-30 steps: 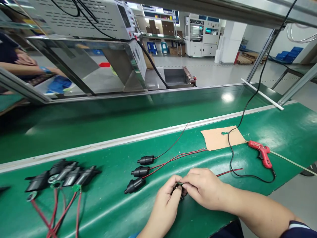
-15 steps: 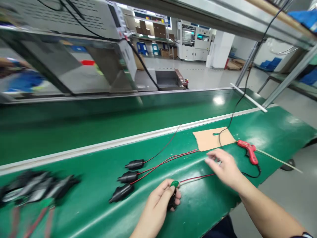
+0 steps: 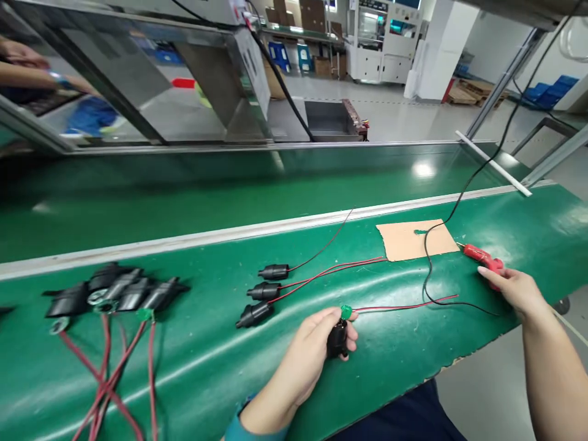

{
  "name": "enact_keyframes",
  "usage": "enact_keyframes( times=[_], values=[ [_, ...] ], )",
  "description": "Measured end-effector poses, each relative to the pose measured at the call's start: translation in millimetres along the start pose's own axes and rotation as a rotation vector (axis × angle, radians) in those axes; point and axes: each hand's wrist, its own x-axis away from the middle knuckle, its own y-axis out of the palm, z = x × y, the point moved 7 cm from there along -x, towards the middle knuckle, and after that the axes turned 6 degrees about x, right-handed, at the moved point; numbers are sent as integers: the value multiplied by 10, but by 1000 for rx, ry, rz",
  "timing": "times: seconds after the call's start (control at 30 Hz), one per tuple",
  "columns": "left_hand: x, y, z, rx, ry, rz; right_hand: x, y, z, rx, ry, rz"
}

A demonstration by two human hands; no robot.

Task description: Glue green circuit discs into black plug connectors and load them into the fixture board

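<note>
My left hand (image 3: 316,343) is closed around a black cylindrical part (image 3: 337,339) with a green end piece (image 3: 346,312). A thin red and black wire (image 3: 404,307) runs right from that green end along the green mat. My right hand (image 3: 521,291) is at the red hot glue gun (image 3: 480,252), its thumb across the near side and the handle hidden in the grip. The gun's nozzle points left, close to a piece of cardboard (image 3: 399,242). Left of my left hand, several similar black parts (image 3: 264,290) lie with thin red wires trailing right.
A pile of black parts with thick red leads (image 3: 124,291) lies at the left. A black cord (image 3: 429,269) crosses the cardboard and mat. Beyond a white strip (image 3: 220,232) runs a green belt (image 3: 206,190). Metal frame posts stand at the right. Another person's arm (image 3: 27,73) shows at upper left.
My right hand has moved right, from above the wire to the glue gun, and closed on its handle. My left hand still holds the black part. The view has shifted.
</note>
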Motion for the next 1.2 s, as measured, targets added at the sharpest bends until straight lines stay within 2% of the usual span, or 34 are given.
enact_keyframes(
  times=[0.13,0.2,0.27,0.37,0.5,0.57,0.67,0.73,0.87,1.2],
  values=[
    [-14,-24,-29,71,-15,10,91,-197,-54,-262,-85,-65],
    [-22,-24,-44,105,-28,11,223,-311,-145,-407,-134,-91],
    [-30,-17,-57,132,-41,14,408,-336,-305,-515,-195,-183],
    [-36,1,-76,148,-55,12,778,-190,-664,-500,-342,-384],
    [-29,17,-89,149,-60,6,1307,217,-1124,-349,-515,-630],
    [-21,18,-88,154,-57,7,1532,401,-1319,-284,-624,-712],
    [-11,15,-87,169,-50,11,1763,553,-1551,-213,-823,-712],
    [-7,14,-89,178,-45,11,1856,622,-1640,-192,-903,-719],
    [-4,19,-89,176,-23,-1,1946,706,-1718,-158,-964,-733],
    [12,35,-66,147,5,-19,2042,720,-1794,-37,-1081,-665]
  ],
)
